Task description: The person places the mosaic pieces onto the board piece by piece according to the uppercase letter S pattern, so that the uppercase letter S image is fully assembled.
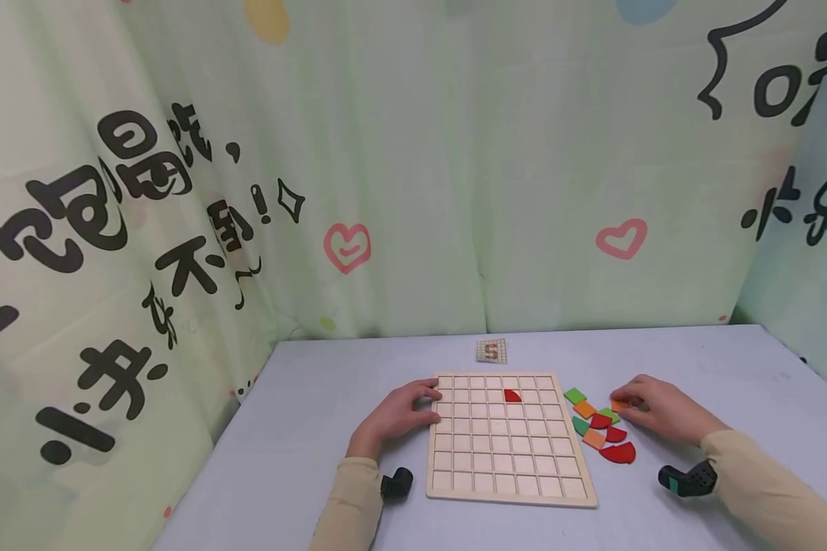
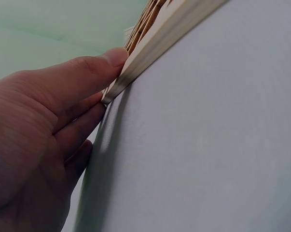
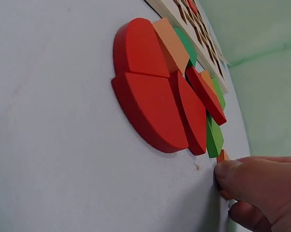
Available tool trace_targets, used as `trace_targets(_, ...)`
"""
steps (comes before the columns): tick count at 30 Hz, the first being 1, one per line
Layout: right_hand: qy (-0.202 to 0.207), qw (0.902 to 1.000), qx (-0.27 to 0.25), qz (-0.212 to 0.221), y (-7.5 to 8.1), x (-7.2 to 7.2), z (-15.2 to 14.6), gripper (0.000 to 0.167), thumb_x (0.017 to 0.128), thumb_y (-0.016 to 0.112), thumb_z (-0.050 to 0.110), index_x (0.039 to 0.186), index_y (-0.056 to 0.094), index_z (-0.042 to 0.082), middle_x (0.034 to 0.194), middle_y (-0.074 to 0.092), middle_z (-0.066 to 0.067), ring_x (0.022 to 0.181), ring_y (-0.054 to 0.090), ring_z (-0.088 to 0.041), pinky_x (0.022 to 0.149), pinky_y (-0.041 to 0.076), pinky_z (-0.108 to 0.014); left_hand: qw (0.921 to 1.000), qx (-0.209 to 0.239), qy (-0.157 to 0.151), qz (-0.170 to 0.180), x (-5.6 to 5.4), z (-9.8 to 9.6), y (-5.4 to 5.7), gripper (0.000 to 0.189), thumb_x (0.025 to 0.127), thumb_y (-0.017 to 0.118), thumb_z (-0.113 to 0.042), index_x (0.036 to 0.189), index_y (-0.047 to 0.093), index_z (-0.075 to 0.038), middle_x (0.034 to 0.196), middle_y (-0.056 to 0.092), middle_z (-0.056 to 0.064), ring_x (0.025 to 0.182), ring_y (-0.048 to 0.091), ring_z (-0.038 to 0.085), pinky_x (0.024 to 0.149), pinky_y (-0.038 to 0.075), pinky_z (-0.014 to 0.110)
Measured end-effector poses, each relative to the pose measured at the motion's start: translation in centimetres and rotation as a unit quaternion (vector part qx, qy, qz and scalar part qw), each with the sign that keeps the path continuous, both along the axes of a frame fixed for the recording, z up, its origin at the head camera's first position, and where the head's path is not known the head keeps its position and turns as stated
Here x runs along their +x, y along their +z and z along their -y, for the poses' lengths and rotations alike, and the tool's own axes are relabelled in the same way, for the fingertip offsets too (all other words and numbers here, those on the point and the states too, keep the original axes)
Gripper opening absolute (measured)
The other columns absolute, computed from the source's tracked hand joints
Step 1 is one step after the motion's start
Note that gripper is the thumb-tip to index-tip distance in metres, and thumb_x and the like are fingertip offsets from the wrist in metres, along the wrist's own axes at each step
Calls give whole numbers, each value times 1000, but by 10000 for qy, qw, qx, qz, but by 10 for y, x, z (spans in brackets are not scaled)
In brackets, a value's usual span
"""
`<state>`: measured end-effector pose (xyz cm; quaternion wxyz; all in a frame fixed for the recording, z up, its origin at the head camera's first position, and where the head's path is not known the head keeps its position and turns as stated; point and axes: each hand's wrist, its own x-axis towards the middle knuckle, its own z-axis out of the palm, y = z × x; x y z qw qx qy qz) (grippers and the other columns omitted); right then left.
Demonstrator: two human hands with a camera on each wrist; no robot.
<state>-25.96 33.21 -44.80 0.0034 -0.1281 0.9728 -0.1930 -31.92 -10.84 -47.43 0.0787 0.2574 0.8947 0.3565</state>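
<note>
A pale wooden grid board [image 1: 510, 496] lies on the table, with one red quarter-round piece [image 1: 512, 396] in a cell of its upper part. My left hand [image 1: 405, 410] rests against the board's left edge, thumb and fingertips touching the rim; the left wrist view shows the thumb on the edge [image 2: 150, 55]. To the right of the board, my right hand [image 1: 665, 412] pinches an orange piece [image 3: 223, 155], mostly hidden by the fingers. Beside it lie several loose pieces: red quarter-rounds [image 3: 147, 108], a green square [image 1: 575, 396], orange squares [image 1: 584, 410] and a dark green piece [image 1: 580, 426].
A small patterned card [image 1: 491, 350] lies behind the board. The white-covered table [image 1: 317, 398] extends on both sides, with a printed curtain [image 1: 482, 191] behind it. Black wrist devices [image 1: 689, 479] are worn at both sleeves.
</note>
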Motion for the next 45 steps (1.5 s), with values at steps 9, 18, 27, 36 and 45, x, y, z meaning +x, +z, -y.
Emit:
trace_targets(9,-41,10000,-8,-43,-1,-1,1,33,85,79,15,111,71,-4,99,64,-9,89,59,-22,82,60,-46,10000,28,-46,-34,2,1,1,35,92,73,-22,122,68,-5,152,51,8,145,42,29,120,35,48)
trace_targets(18,-192,9995,-162,-195,3,-3,8,37,87,76,15,116,67,-6,104,63,-15,95,61,-29,85,59,-51,10000,1,-14,-90,2,0,1,35,92,73,-21,123,68,-5,151,51,8,144,43,29,119,35,47)
trace_targets(27,-23,9980,-577,-249,10,-7,32,40,88,76,15,121,67,-5,106,66,-12,94,60,-23,79,61,-38,10000,-32,28,-8,4,-1,2,35,92,73,-21,123,68,-6,152,51,7,145,42,28,120,35,46)
trace_targets(36,356,9946,-822,-532,16,-17,70,31,91,74,16,116,71,-2,102,69,-6,90,62,-19,78,60,-33,10000,-17,22,-43,2,0,2,35,92,73,-22,123,68,-6,152,50,7,145,41,29,120,35,47)
trace_targets(45,613,9894,-1205,-524,16,-31,100,30,93,71,15,118,70,-2,105,70,-7,96,65,-23,84,59,-42,10000,-32,14,-36,2,0,0,36,92,73,-22,123,68,-6,152,51,7,145,42,29,120,34,46)
